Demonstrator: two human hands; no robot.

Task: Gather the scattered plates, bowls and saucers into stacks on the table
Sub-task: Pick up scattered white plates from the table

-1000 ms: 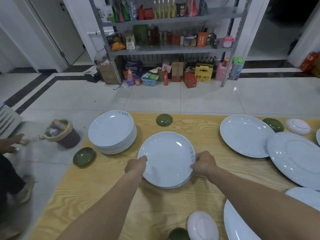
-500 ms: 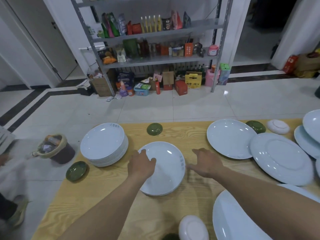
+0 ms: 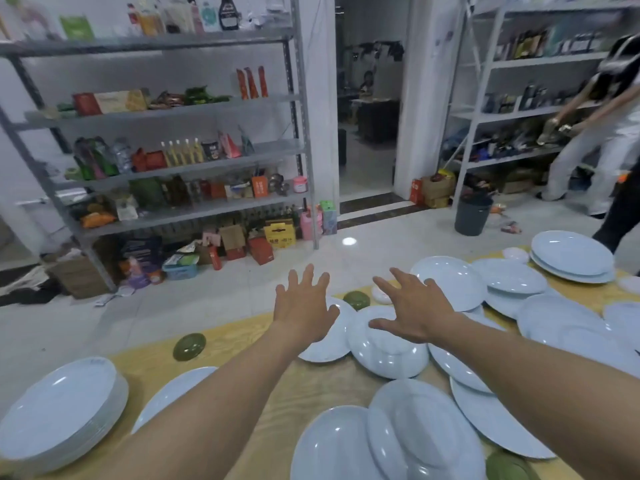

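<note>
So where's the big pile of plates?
The tall stack of white round plates sits at the near left corner of the wooden table, left of the person's left forearm, near a single white plate.

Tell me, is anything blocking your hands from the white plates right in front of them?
Nothing visible is. The left hand and right hand hover open, fingers spread, above the white plate and upturned white bowl, with only air between.

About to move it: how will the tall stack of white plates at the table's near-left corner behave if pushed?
The tall stack of white plates looks heavy, many rims deep, so it would probably resist a shove. The glossy glaze suggests the top plates could slide. It likely chips easily and sits near the edge of the wooden table.
</note>
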